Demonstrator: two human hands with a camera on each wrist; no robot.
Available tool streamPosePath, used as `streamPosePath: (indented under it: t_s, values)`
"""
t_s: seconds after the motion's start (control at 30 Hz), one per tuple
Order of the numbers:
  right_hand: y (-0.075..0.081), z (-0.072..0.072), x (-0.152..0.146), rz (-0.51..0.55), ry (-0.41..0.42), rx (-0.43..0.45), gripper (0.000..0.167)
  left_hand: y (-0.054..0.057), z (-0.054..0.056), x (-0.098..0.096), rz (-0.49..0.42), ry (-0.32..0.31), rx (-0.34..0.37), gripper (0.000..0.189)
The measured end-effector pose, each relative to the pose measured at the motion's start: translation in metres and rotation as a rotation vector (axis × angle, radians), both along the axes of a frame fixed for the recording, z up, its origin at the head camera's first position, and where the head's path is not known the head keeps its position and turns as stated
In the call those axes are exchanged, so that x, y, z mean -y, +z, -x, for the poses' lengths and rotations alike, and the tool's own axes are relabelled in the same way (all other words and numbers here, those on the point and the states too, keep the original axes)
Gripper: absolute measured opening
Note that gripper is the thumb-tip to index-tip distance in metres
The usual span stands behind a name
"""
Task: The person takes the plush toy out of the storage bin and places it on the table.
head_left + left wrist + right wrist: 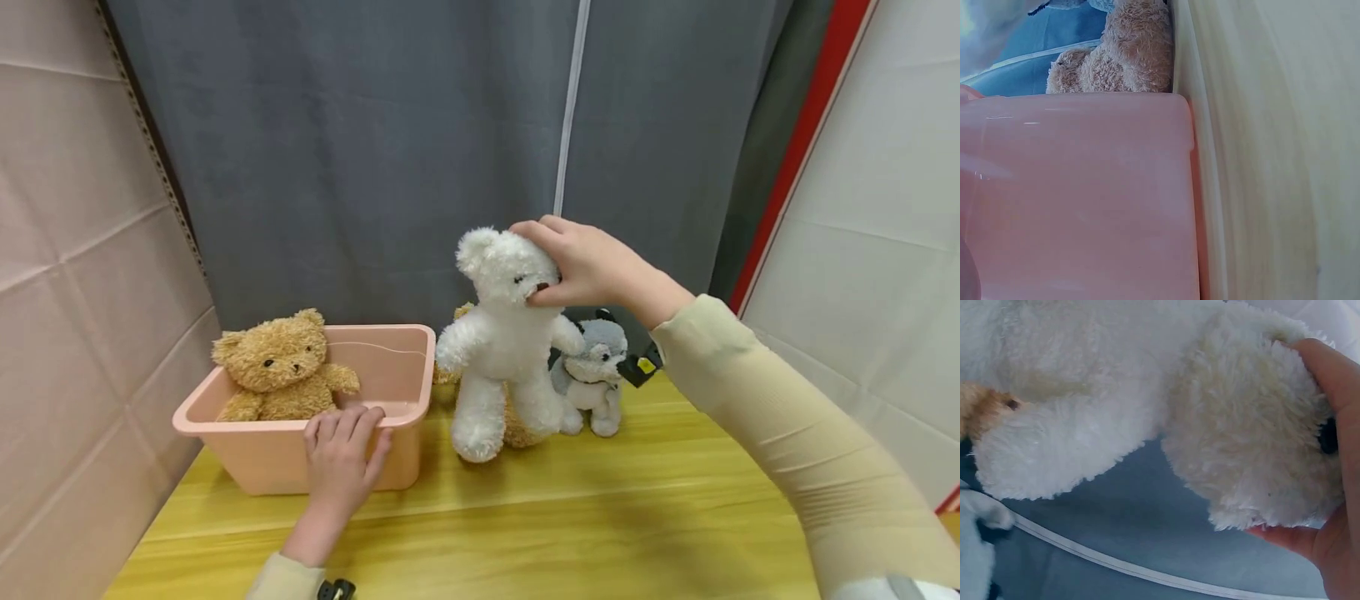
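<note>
Bear of white plush [504, 343] stands upright, right hand [588, 260] clamped round its head;
left hand [341, 461] hooks over rectangular pink plastic tub [258, 457], likely steadying it; fingertips hard to see.

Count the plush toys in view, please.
4: a brown bear in the pink bin, a white bear in the right hand, another brown bear mostly hidden behind it, and a grey dog, rightmost in the head view. Others may be hidden.
</note>
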State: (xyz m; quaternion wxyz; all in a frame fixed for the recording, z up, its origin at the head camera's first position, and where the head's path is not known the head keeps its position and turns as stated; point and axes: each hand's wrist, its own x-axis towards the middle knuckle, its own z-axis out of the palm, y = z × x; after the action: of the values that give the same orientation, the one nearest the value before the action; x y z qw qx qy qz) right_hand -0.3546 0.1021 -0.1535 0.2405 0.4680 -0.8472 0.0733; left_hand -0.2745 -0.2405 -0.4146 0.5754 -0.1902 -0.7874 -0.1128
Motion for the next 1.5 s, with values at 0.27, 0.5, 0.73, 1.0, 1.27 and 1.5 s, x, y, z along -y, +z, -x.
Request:
streamPosePath:
  t_s: [0.27,0.5,0.73,1.0,1.27,1.5]
  values:
    - [-0.052,-0.009,-0.007,-0.063,-0.017,0.155,0.076,-0.001,0.001,-0.004,0.003,-0.006,0.007,0.042]
    - [-0.099,-0.012,-0.007,-0.103,-0.006,0.226,0.079,-0.003,0.002,-0.008,-0.005,-0.016,0.008,0.039]
    - [-0.144,-0.004,0.002,-0.100,-0.013,0.235,0.083,-0.004,0.001,-0.008,-0.004,-0.010,0.005,0.039]
    - [-0.185,0.003,0.006,-0.062,-0.053,0.123,0.086,-0.004,0.001,-0.008,0.002,-0.012,-0.003,0.039]
    - [-0.188,0.007,0.004,0.012,-0.062,0.167,0.092,-0.001,0.002,-0.008,0.005,-0.013,-0.014,0.039]
    - [-0.184,0.010,0.003,0.048,-0.019,0.207,0.097,-0.002,0.000,-0.010,0.002,-0.012,-0.011,0.039]
